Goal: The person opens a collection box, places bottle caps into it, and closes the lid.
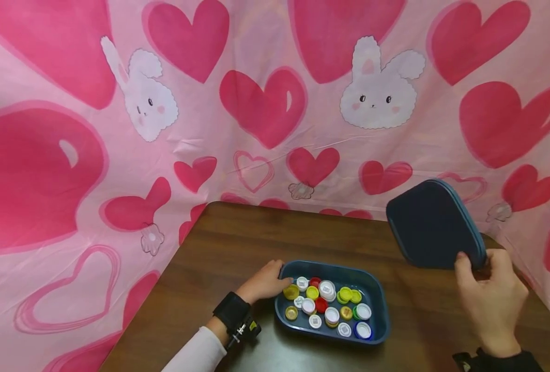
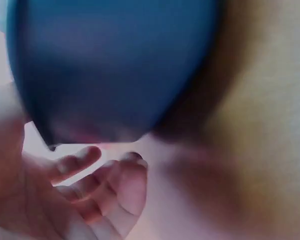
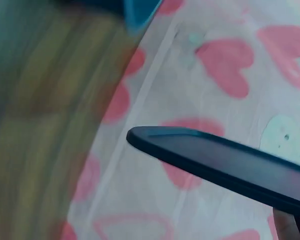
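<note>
Your right hand (image 1: 491, 294) lifts the dark blue lid (image 1: 433, 225) while your left hand (image 1: 263, 283) steadies the tray of bottle caps (image 1: 328, 307).

Your right hand pinches the lid's lower edge, thumb in front and fingers curled behind, holding it tilted up off the tabletop (image 1: 238, 243), to the right of and above the tray (image 1: 381, 315). The lid is a flat, smooth, rounded rectangle with a thin raised rim. Your left hand rests against the tray's left end wall, fingers loosely bent and touching it, not wrapped round it. The tray is a shallow, glossy blue plastic dish with rounded corners, sitting on the dark wood-grain tabletop; inside lie small round caps in white, yellow, red, green and gold. A pink cloth (image 1: 265, 103) printed with hearts and rabbits hangs behind.
</note>
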The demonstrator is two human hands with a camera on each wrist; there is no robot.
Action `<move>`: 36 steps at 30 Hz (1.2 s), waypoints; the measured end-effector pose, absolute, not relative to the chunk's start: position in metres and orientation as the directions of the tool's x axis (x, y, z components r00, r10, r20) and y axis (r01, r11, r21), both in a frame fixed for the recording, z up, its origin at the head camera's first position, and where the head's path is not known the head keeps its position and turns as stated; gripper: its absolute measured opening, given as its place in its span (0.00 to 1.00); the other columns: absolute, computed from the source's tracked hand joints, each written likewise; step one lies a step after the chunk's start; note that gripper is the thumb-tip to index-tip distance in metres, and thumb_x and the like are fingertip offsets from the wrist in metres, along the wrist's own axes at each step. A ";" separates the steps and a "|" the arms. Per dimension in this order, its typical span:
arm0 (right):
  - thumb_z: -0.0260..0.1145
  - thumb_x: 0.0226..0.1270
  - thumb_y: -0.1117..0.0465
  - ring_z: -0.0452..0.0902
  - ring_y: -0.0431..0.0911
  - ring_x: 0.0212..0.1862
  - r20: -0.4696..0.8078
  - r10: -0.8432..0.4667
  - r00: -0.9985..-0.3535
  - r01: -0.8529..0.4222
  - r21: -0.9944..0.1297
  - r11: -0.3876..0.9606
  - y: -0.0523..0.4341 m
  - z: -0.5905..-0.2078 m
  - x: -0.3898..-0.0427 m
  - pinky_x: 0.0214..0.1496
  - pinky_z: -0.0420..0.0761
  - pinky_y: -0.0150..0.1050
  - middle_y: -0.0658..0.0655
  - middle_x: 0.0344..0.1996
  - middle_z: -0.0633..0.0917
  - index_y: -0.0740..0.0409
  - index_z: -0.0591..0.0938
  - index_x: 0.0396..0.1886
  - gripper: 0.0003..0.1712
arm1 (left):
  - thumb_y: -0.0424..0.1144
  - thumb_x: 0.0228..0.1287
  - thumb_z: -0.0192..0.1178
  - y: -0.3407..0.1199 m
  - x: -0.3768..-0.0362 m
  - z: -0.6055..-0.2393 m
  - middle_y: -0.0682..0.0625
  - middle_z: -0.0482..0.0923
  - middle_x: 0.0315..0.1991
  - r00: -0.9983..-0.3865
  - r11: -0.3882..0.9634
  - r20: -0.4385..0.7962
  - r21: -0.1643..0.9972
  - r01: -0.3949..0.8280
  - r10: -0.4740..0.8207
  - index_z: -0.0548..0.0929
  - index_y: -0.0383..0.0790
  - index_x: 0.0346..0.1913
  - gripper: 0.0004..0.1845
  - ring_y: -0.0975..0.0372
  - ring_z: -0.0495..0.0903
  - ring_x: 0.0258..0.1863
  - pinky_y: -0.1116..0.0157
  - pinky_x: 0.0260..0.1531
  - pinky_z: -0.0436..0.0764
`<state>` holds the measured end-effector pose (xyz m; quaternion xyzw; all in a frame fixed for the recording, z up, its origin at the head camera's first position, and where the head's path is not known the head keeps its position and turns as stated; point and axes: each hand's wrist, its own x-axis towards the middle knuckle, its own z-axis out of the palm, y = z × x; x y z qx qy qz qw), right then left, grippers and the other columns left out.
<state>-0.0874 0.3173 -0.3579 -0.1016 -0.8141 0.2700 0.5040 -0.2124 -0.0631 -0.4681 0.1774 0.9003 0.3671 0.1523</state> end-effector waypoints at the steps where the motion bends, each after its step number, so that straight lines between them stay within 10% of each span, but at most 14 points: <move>1: 0.69 0.59 0.62 0.60 0.12 0.28 0.734 0.478 -0.482 -0.098 -0.587 0.803 0.313 -0.358 -0.085 0.30 0.60 0.24 0.18 0.23 0.67 0.70 0.76 0.33 0.14 | 0.50 0.70 0.62 -0.065 -0.213 -0.464 0.39 0.74 0.57 -0.892 0.661 -0.139 0.721 0.206 0.430 0.72 0.32 0.66 0.31 0.50 0.77 0.54 0.47 0.57 0.79; 9: 0.71 0.62 0.68 0.63 0.30 0.16 0.487 0.661 -0.571 -0.147 -0.853 0.501 0.281 -0.355 -0.080 0.19 0.61 0.25 0.37 0.15 0.72 0.48 0.74 0.28 0.15 | 0.55 0.77 0.52 -0.055 -0.219 -0.428 0.44 0.76 0.56 -0.915 0.541 0.035 0.797 0.269 0.402 0.78 0.39 0.62 0.25 0.52 0.77 0.54 0.50 0.57 0.79; 15: 0.65 0.61 0.82 0.74 0.36 0.21 0.315 0.670 -0.672 -0.470 -0.881 -0.058 0.245 -0.358 -0.086 0.22 0.72 0.25 0.51 0.19 0.79 0.61 0.75 0.29 0.14 | 0.57 0.80 0.42 -0.039 -0.219 -0.411 0.42 0.77 0.60 -0.918 0.395 0.138 0.871 0.291 0.371 0.74 0.39 0.67 0.29 0.51 0.78 0.59 0.49 0.61 0.76; 21: 0.61 0.67 0.79 0.79 0.40 0.25 0.215 0.538 -0.815 -0.403 -0.878 -0.260 0.220 -0.365 -0.082 0.26 0.77 0.29 0.54 0.26 0.80 0.64 0.71 0.36 0.10 | 0.54 0.81 0.43 -0.031 -0.215 -0.400 0.40 0.79 0.53 -0.916 0.248 0.190 0.925 0.288 0.354 0.66 0.38 0.71 0.28 0.51 0.81 0.48 0.52 0.51 0.81; 27: 0.62 0.73 0.69 0.83 0.33 0.40 0.217 0.320 -0.922 -0.225 -0.974 0.013 0.225 -0.373 -0.079 0.36 0.84 0.29 0.53 0.46 0.81 0.61 0.67 0.56 0.17 | 0.43 0.82 0.46 -0.042 -0.211 -0.401 0.35 0.77 0.62 -0.907 0.209 0.282 0.911 0.355 0.311 0.63 0.31 0.71 0.24 0.47 0.80 0.59 0.47 0.60 0.77; 36: 0.48 0.82 0.45 0.65 0.73 0.68 0.007 0.168 -0.986 0.115 -0.701 0.704 0.254 -0.391 -0.096 0.64 0.69 0.68 0.77 0.72 0.63 0.67 0.48 0.80 0.42 | 0.45 0.79 0.51 -0.056 -0.193 -0.410 0.39 0.83 0.51 -0.931 0.392 0.112 0.885 0.253 0.349 0.68 0.31 0.69 0.25 0.56 0.83 0.43 0.53 0.47 0.85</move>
